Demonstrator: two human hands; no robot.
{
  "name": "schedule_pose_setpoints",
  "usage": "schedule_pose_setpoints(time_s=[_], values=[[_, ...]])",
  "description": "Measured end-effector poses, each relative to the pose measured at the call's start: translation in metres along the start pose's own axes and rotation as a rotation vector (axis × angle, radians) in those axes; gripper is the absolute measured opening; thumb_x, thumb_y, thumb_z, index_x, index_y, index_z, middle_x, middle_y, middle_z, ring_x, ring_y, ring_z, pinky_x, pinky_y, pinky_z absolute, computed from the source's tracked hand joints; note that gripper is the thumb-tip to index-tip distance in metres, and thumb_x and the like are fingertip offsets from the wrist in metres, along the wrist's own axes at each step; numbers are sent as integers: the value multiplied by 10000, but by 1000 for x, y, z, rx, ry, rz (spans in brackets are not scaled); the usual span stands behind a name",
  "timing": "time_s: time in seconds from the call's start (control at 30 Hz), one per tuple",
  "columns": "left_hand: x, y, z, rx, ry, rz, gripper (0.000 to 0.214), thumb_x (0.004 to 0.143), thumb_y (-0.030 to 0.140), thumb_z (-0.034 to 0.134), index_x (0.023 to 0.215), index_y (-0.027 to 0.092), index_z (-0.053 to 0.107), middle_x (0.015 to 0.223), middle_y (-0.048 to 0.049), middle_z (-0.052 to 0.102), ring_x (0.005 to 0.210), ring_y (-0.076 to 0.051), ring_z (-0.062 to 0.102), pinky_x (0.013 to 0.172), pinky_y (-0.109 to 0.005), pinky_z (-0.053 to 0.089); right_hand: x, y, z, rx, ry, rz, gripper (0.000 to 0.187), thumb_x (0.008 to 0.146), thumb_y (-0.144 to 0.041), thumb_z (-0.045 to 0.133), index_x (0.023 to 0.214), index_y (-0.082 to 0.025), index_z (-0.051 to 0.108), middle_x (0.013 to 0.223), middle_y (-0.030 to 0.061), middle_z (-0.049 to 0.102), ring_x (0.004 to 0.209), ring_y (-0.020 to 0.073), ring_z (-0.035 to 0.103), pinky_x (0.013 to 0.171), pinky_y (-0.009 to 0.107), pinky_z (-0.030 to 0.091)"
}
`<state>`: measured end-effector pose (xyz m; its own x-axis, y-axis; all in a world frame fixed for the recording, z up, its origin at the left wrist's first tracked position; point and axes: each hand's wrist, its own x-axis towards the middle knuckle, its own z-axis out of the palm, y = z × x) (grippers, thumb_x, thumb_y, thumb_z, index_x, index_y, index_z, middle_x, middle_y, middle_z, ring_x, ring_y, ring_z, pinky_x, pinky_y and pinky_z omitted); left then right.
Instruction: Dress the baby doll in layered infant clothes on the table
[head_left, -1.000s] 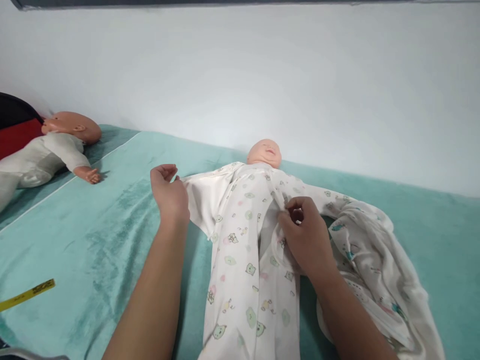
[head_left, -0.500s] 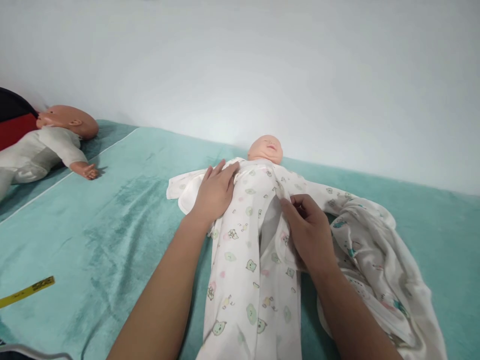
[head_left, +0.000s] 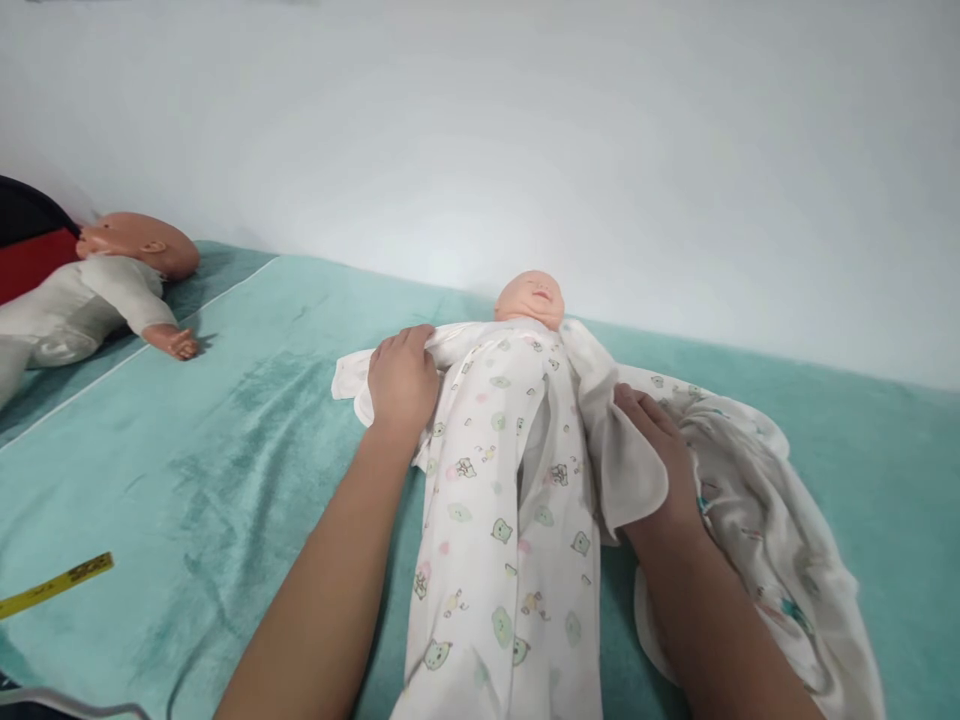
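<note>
Left hand [head_left: 405, 378] laid over a white sleeve [head_left: 349, 376], whether gripping unclear, right hand [head_left: 667, 455] partly behind a plain white flap [head_left: 631, 468], grip hidden, patterned garment [head_left: 480, 490] between both hands, doll's head [head_left: 530, 297] just beyond, crumpled cloth [head_left: 795, 540] beside right hand, teal cover [head_left: 247, 450] beneath.

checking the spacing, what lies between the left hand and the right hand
Printed white clothing and a plain white flap; the head view shows this.

Teal cloth [head_left: 225, 440] bears dolls [head_left: 529, 295], garments [head_left: 814, 540], a yellow strip [head_left: 56, 586].
</note>
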<state>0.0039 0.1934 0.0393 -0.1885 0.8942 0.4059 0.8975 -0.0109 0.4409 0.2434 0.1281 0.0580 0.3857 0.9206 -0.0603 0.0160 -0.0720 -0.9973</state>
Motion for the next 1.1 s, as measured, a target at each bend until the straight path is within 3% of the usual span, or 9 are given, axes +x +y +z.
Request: schedule_pose_setpoints(time_s=[0.13,0.27,0.4,0.57,0.73,0.87,0.97,1.03,1.1], values=[[3,-5,0,46,-43,-59,391,924,196,376,1231,233,615,1207,-114,690,1162,-337,580,1000,-502,417,12,16,-15,-92,84,-7,294,865,-539,532,869,-267,644,815,94,682,809,289,651,681,431,517],[5,-7,1,49,-63,-56,363,937,239,385,1224,237,606,1220,-126,674,1167,-346,563,991,-511,404,14,26,-40,-172,121,31,339,818,-554,569,941,-257,674,802,90,695,767,306,649,620,427,485],[4,-6,-1,34,-72,-56,344,933,237,388,1194,249,610,1201,-110,677,1154,-328,570,994,-494,401,16,25,-75,-525,215,1,417,775,-602,578,881,-214,688,802,91,704,761,304,628,631,408,454],[4,-7,0,26,-67,-51,350,929,236,380,1192,239,611,1201,-120,676,1149,-337,570,992,-506,398,33,32,-100,-812,94,-213,293,797,-499,544,806,-233,666,1021,119,711,1034,333,614,921,470,441],[6,-10,3,-4,-61,-41,342,937,295,408,1200,230,617,1206,-124,676,1162,-347,562,1005,-515,386,42,48,-116,-1021,35,-358,377,818,-454,505,1012,-183,681,1123,181,674,1168,357,568,1025,499,408],[6,-8,3,-28,-72,-47,374,936,438,449,1205,243,622,1239,-104,670,1187,-353,543,1036,-522,361,40,52,-158,-1230,23,-322,472,836,-471,474,1125,-141,649,1196,209,642,1191,373,568,1018,501,431],[6,-5,3,-22,-79,-72,370,936,442,451,1207,257,622,1254,-82,667,1206,-334,532,1063,-506,340,36,48,-189,-1344,51,-263,492,863,-488,427,1140,-136,633,1209,209,638,1188,381,577,1022,497,436],[6,-4,3,-18,-79,-73,374,940,445,444,1209,257,622,1254,-81,667,1209,-330,528,1066,-504,335,34,42,-193,-1356,76,-235,486,874,-501,423,1138,-148,628,1216,206,638,1182,382,582,1027,492,435],[7,-4,5,-13,-76,-69,381,944,456,435,1207,257,624,1250,-81,668,1207,-330,528,1065,-507,334,32,32,-181,-1303,67,-252,474,885,-505,432,1154,-164,621,1234,195,635,1183,364,585,1019,467,444]])
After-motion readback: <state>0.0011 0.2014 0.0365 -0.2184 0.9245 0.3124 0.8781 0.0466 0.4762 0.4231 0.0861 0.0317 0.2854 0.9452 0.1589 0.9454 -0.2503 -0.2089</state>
